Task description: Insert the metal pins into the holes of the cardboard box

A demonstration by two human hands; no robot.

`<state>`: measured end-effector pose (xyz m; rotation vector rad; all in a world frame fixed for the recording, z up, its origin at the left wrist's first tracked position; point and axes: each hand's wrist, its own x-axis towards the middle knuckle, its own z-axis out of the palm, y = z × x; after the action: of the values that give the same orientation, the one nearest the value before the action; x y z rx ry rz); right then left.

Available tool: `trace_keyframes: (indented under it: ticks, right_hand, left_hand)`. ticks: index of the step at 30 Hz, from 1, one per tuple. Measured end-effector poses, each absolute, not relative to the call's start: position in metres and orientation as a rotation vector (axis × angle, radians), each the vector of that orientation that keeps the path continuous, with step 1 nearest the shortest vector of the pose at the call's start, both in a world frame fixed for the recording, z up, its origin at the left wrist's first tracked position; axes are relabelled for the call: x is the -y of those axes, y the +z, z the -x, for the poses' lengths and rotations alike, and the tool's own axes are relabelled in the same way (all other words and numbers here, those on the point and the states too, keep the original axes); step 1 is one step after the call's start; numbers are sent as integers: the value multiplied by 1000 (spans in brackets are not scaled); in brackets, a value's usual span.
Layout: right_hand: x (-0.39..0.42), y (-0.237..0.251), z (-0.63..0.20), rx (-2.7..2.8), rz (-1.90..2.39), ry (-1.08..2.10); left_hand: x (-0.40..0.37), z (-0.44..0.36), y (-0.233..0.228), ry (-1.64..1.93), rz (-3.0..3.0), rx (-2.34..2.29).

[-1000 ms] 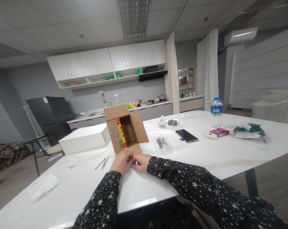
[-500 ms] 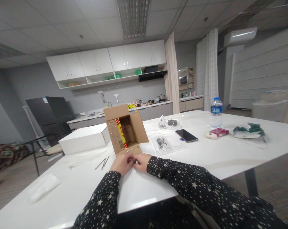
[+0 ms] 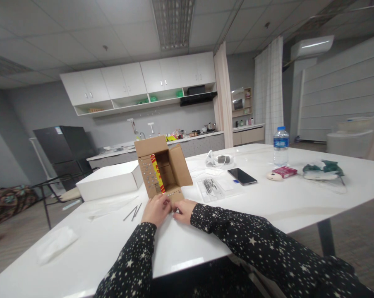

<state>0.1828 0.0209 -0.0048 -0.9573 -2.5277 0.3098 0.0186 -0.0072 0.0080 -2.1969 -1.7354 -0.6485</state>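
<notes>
A small brown cardboard box (image 3: 163,169) lies on its side on the white table (image 3: 267,203), its flaps spread and its opening facing me. Rows of small metal studs dot its left and bottom flaps, and a red and yellow printed strip shows inside. My left hand (image 3: 156,209) has its fingertips pinched on the near edge of the bottom flap. Beside it, my right hand (image 3: 184,210) rests on the table with curled fingers touching the same flap edge. Both sleeves are black with white stars.
A white flat box (image 3: 110,180) sits left of the cardboard box, with two thin metal rods (image 3: 133,212) and a tissue (image 3: 56,243) nearer me. A clear bag of small parts (image 3: 211,187), a phone (image 3: 242,176), a water bottle (image 3: 281,146), a red pack (image 3: 285,171) lie to the right.
My left hand has crept slightly forward and up onto the bottom flap's edge. My right hand and the box have hardly moved.
</notes>
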Motion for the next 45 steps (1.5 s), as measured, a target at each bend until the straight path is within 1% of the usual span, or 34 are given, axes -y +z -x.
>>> trace_keyframes:
  ticks: [6,10,19,33,45]
  right_hand:
    - [-21,-6,-183,2518,1010,305]
    - [-21,-7,-183,2520,1003,302]
    - [-18,-6,-184,2510,1017,322]
    - [-18,-4,-184,2522,1001,321]
    - [-19,-5,-184,2526,993,318]
  left_hand:
    - [8,-17,8,-647,1893,1848]
    - [8,-17,8,-630,1797,1938]
    - [7,-16,7,-556,1845,1960]
    - [6,-15,8,-529,1938,1894]
    - [5,-15,5,-512,1907,1844]
